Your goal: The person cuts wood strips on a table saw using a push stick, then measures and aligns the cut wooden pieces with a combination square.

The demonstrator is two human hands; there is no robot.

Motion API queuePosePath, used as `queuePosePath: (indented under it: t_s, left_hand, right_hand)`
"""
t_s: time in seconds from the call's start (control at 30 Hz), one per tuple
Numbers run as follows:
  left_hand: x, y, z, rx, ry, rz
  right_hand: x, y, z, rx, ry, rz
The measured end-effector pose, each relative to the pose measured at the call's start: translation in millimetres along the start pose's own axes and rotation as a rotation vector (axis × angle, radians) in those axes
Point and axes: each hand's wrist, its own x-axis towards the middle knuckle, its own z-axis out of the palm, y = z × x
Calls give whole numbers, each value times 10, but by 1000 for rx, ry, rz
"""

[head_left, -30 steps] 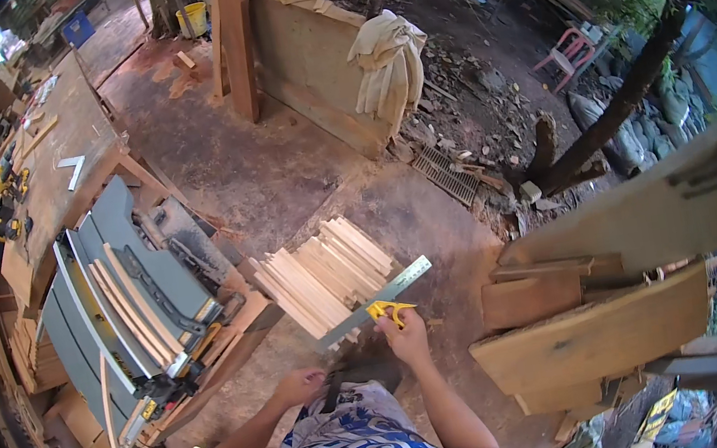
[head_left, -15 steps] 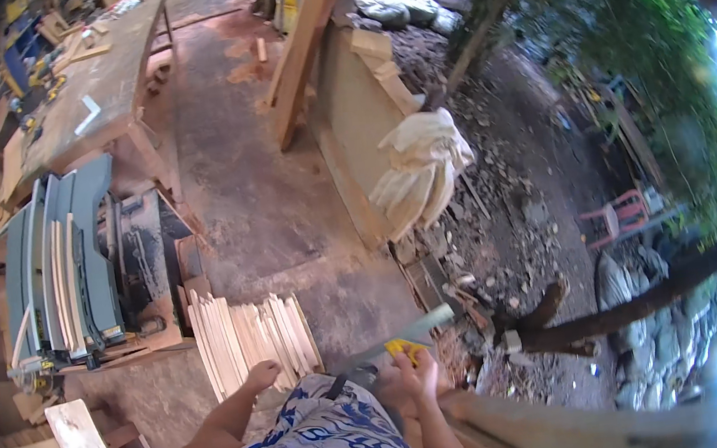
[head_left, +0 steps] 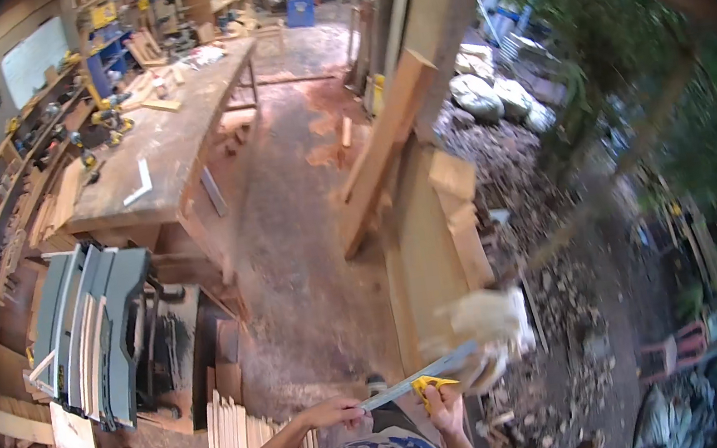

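Note:
My right hand point(head_left: 446, 413) is closed around the yellow head of what looks like a combination square point(head_left: 433, 384). Its long flat metal blade point(head_left: 404, 386) slants across in front of my body, sticking out on both sides of the head. At the blade's left end, the fingers of my left hand point(head_left: 337, 412) are pinched together on the metal. Below and left of that hand, a stack of thin wooden slats point(head_left: 233, 439) lies on the floor, partly hidden by my left forearm.
A folding workbench point(head_left: 99, 334) with wood strips on it stands to the left. Beyond it is a long wooden table point(head_left: 171, 131) bearing a white L-shaped piece point(head_left: 138, 182). A timber post point(head_left: 389, 151), a leaning board point(head_left: 419, 234) and rubble point(head_left: 536, 245) lie rightward.
The view has tilted up toward the far end of the workshop. My left hand has come from above the slats to the blade's left end; my right hand keeps hold of the yellow head.

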Motion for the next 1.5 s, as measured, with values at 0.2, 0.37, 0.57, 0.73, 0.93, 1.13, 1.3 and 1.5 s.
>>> queuePosePath:
  t_s: [0.2, 0.37, 0.57, 0.73, 0.93, 1.13, 1.3, 1.5]
  left_hand:
    - [94, 1268, -1771, 2, 363, 133]
    - [-85, 1895, -3120, -86, 751, 186]
    - [-96, 2382, -5365, -157, 1024, 224]
    - [-49, 3745, -7397, -23, 999, 188]
    - [208, 4919, -9748, 85, 1000, 153]
    - [311, 5056, -11599, -318, 1716, 359]
    - [610, 5033, -12810, -531, 2245, 8]
    - [819, 5333, -12915, -554, 2731, -793]
  right_hand:
    - [2684, -572, 1069, 30, -326, -9]
    - [4730, -1050, 2635, 104, -714, 175]
    - [6738, -1456, 4617, 6, -872, 100]
    - [8627, -2118, 5740, 141, -788, 231]
    - [10906, -2616, 7006, 82, -881, 238]
    - [13454, -2808, 9191, 398, -860, 499]
    - [16301, -3286, 12430, 579, -853, 522]
    - [18567, -3578, 15672, 500, -874, 576]
